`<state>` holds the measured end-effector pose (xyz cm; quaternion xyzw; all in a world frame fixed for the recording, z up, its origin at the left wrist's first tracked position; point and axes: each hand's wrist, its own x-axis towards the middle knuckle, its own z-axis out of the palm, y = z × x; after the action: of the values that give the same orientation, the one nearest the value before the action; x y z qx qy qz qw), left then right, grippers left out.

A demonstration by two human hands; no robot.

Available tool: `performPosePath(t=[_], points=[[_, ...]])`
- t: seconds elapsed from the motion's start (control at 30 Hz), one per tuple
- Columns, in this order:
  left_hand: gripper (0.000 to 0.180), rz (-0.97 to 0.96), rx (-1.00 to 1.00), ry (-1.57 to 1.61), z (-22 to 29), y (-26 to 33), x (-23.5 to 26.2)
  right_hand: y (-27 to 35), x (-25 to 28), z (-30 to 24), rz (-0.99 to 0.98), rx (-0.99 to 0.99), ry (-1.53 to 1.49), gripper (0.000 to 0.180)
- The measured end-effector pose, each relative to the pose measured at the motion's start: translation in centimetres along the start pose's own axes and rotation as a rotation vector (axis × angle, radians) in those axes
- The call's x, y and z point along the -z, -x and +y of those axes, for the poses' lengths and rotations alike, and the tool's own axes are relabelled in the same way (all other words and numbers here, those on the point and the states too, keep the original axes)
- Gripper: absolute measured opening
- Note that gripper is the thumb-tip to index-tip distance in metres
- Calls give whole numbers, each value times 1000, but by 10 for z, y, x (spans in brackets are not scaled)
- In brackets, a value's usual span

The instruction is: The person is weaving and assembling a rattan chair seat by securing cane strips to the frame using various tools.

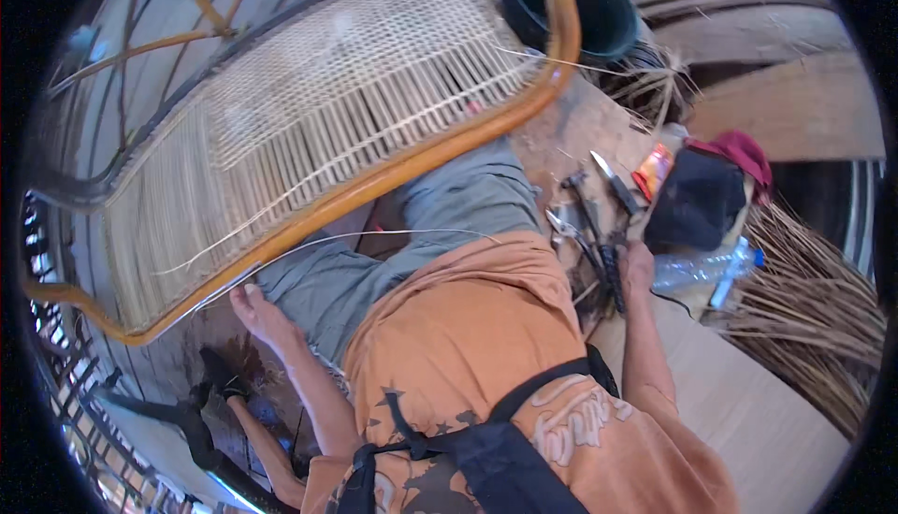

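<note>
A woven rattan panel (309,93) in a curved, honey-coloured cane frame (374,198) lies across my lap. Part of it is tightly woven; the rest shows bare parallel strands. My left hand (262,315) is just below the frame's near rail, fingers stretched out, close to a loose pale cane strand (374,231) that arcs over my thighs. To my right, my right hand (638,266) reaches down beside several tools: a hammer (582,198), pliers (572,233) and a knife (613,180). Its fingers are hidden, so whether it grips a dark handle does not show.
A dark bucket (599,9) stands behind the frame's far right corner. Beyond the tools lie a black pouch (697,201) with a maroon cloth (744,160), a clear plastic bottle (687,269) and a bundle of cane strips (804,294). Another person's foot (224,374) shows at lower left.
</note>
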<state>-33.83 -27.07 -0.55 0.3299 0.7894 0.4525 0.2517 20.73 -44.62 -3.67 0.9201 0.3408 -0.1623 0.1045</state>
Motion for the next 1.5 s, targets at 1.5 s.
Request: performPosePath(t=[1.5], points=[[15,-679,-874,-221,87,48,-136,101,109,-181,-968,192,-1348,39]])
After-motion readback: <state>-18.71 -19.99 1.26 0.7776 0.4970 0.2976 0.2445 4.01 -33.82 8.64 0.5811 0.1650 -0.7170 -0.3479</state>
